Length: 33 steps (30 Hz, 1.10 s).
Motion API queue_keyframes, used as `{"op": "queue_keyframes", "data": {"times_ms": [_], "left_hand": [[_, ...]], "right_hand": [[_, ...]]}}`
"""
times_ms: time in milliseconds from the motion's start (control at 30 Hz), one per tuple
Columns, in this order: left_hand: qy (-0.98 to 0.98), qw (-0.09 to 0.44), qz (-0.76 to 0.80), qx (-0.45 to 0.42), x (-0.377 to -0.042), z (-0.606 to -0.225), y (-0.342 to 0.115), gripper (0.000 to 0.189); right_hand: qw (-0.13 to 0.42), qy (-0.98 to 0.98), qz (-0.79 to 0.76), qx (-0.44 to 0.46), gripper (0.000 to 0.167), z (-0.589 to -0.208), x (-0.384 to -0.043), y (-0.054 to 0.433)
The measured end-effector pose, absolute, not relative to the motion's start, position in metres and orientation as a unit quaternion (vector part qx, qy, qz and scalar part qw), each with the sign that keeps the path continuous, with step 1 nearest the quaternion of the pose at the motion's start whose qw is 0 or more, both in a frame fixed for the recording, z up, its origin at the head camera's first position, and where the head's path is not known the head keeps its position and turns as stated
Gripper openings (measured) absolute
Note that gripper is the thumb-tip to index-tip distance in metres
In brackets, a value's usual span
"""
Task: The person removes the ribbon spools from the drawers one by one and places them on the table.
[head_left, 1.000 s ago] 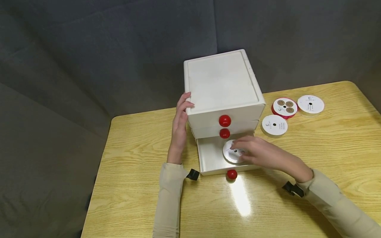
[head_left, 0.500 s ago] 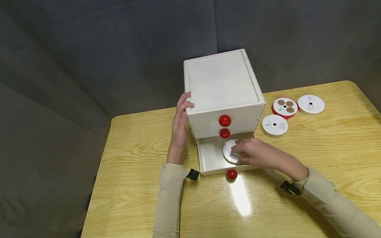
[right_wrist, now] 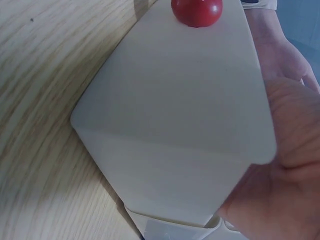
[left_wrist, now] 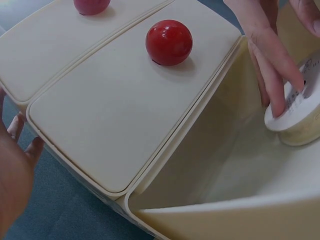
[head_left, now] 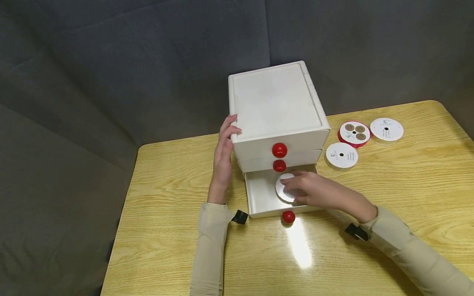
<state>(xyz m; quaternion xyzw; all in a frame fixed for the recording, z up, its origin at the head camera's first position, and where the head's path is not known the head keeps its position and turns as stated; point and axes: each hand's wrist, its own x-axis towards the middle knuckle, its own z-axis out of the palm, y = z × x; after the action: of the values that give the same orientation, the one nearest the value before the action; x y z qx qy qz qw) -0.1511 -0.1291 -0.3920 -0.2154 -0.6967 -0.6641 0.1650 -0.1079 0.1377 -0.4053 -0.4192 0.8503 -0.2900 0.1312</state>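
In the head view, my left hand [head_left: 223, 160] rests along the left side of the white drawer unit [head_left: 274, 100], fingertips over its top edge. The bottom drawer [head_left: 261, 197] is pulled out. Inside lies a ribbon spool [head_left: 282, 193] with a white face and cream-coloured side, seen at the right in the left wrist view. My right hand [head_left: 314, 189] reaches over the drawer's right side. Its extended fingers [left_wrist: 275, 75] touch the spool's white face, covering part of it. In the right wrist view, the drawer's outer wall [right_wrist: 175, 90] hides the spool.
To the unit's right, a red ribbon spool [head_left: 354, 133] and two white-faced spools, one nearer [head_left: 341, 155] and one farther [head_left: 386, 129], lie on the wooden table [head_left: 166, 230]. Red knobs, like the bottom one [head_left: 288, 217], project from the drawers. A dark curtain [head_left: 166, 74] hangs behind.
My right hand has shifted slightly left across the spool in the drawer. That spool has slid a little left too. My left hand has stayed in place.
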Motion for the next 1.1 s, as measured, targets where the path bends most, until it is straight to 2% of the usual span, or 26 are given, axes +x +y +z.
{"op": "queue_keyframes", "data": {"times_ms": [367, 600, 833, 1100], "left_hand": [[-0.694, 0.166, -0.665, -0.219, -0.151, -0.391, -0.129, 0.026], [-0.69, 0.165, -0.668, -0.223, -0.151, -0.391, -0.127, 0.026], [-0.694, 0.164, -0.666, -0.219, -0.151, -0.391, -0.127, 0.026], [-0.694, 0.166, -0.667, -0.215, -0.15, -0.391, -0.128, 0.053]], "right_hand": [[0.113, 0.853, -0.267, -0.435, 0.045, -0.415, -0.114, 0.132], [0.088, 0.87, -0.231, -0.426, 0.068, -0.422, -0.117, 0.13], [0.062, 0.875, -0.204, -0.435, 0.067, -0.426, -0.12, 0.124], [0.073, 0.883, -0.183, -0.426, 0.073, -0.427, -0.121, 0.12]]}}
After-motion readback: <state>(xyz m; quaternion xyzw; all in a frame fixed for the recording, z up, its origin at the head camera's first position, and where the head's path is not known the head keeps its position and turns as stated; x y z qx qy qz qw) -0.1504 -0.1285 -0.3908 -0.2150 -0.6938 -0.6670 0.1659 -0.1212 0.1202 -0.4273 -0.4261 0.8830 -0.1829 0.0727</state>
